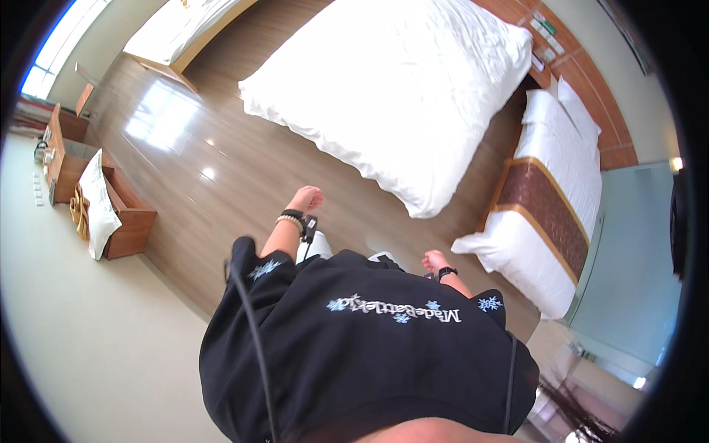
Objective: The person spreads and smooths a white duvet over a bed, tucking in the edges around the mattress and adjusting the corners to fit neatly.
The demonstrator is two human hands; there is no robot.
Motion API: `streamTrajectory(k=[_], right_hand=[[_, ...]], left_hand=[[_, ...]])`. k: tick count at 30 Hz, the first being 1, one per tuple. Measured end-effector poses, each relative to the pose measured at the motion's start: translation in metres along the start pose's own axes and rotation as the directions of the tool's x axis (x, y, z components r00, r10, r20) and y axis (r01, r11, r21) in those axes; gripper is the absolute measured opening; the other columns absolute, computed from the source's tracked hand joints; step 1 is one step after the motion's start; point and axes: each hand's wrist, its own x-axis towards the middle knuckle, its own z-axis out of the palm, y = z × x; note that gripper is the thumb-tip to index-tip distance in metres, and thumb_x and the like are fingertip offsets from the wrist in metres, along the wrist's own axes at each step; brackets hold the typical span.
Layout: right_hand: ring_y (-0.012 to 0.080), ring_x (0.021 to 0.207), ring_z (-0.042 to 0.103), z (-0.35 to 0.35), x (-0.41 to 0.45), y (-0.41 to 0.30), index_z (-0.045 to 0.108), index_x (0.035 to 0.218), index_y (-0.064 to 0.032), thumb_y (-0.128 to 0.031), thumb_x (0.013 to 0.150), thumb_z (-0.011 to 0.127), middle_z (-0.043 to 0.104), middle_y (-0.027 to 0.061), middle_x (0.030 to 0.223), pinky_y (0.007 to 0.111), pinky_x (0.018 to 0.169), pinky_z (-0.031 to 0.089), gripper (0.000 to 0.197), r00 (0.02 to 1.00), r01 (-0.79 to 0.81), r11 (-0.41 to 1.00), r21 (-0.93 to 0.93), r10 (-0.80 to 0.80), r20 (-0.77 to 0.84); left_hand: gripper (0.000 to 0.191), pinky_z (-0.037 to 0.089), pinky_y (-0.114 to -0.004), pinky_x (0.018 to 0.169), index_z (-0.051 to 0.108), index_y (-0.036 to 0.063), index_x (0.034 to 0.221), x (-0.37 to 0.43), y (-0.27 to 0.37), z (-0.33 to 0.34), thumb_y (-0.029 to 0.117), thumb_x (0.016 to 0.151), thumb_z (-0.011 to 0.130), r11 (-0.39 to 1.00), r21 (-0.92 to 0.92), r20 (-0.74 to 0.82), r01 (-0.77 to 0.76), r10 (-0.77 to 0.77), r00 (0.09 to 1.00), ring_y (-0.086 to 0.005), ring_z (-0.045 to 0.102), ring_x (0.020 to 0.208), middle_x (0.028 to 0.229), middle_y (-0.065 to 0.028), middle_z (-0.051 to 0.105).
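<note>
My left hand (308, 199) hangs in front of me over the wood floor, its fingers curled inward and nothing visible in them. A beaded bracelet (289, 220) and a black band with a small black device (311, 228) circle that wrist. My right hand (433, 260) is low by my side, fingers curled, with no object showing in it; a black watch (447, 272) is on its wrist. Neither hand touches a bed. Ahead lies a large bed with a rumpled white duvet (382, 105), its near corner hanging toward the floor between my hands.
To the right stands a second bed with white bedding (559, 130) and a brown-and-gold bed runner (545, 207). A white pillow (98, 213) rests on a wooden cabinet (133, 232) at left, beside a yellowish strap-like item (80, 213). Wood flooring (221, 183) spans the space between.
</note>
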Motion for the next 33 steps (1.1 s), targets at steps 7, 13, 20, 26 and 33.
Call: streamTrajectory(k=[7, 13, 20, 26, 33], right_hand=[[0.0198, 0.051, 0.050, 0.118, 0.018, -0.120, 0.050, 0.077, -0.0007, -0.012, 0.073, 0.043, 0.050, 0.0110, 0.061, 0.032, 0.045, 0.042, 0.014, 0.986, 0.045, 0.983, -0.177, -0.015, 0.168], [0.0120, 0.054, 0.051, 0.184, 0.001, -0.256, 0.052, 0.083, -0.0059, -0.017, 0.073, 0.047, 0.054, 0.0045, 0.066, 0.025, 0.049, 0.042, 0.015, 0.788, 0.571, 0.789, -0.225, -0.450, 0.420], [0.0131, 0.055, 0.051, 0.200, 0.031, -0.248, 0.051, 0.081, -0.0056, -0.020, 0.076, 0.044, 0.054, 0.0061, 0.069, 0.025, 0.048, 0.040, 0.017, 0.939, 0.185, 0.983, 0.007, -0.179, 0.295], [0.0153, 0.045, 0.050, 0.194, 0.056, -0.273, 0.056, 0.063, -0.0023, -0.017, 0.069, 0.041, 0.055, 0.0078, 0.058, 0.030, 0.042, 0.039, 0.021, 0.935, 0.313, 0.871, -0.380, -0.211, 0.286], [0.0138, 0.052, 0.052, 0.225, 0.029, -0.326, 0.052, 0.080, -0.0023, -0.020, 0.072, 0.044, 0.056, 0.0071, 0.068, 0.025, 0.043, 0.040, 0.021, 0.879, 0.441, 0.691, -0.573, -0.206, 0.429]], left_hand=[[0.012, 0.037, -0.021, 0.042, 0.050, 0.0084, 0.079, -0.030, -0.005, -0.167, 0.018, 0.072, 0.049, 0.967, -0.187, -0.345, -0.173, 0.100, 0.933, -0.0100, 0.049, 0.052, 0.064, -0.0038, 0.053], [0.011, 0.031, -0.020, 0.038, 0.047, 0.0088, 0.064, -0.028, -0.012, -0.189, 0.016, 0.073, 0.047, 0.946, -0.304, -0.223, -0.109, 0.040, 0.974, -0.0097, 0.044, 0.044, 0.054, -0.0012, 0.048], [0.018, 0.034, -0.020, 0.040, 0.045, 0.0107, 0.063, -0.059, -0.023, -0.148, 0.019, 0.079, 0.041, 0.907, -0.389, -0.237, 0.160, -0.267, 0.934, -0.0099, 0.045, 0.044, 0.052, 0.0010, 0.046], [0.011, 0.037, -0.019, 0.044, 0.048, 0.0086, 0.079, -0.074, 0.037, -0.143, 0.019, 0.078, 0.045, 0.900, -0.371, -0.394, -0.229, 0.071, 0.916, -0.0102, 0.049, 0.051, 0.063, -0.0024, 0.054], [0.010, 0.038, -0.020, 0.050, 0.049, 0.0059, 0.080, -0.075, 0.020, -0.150, 0.015, 0.076, 0.047, 0.934, -0.356, -0.367, -0.036, -0.105, 0.924, -0.0091, 0.048, 0.055, 0.062, -0.0002, 0.050]])
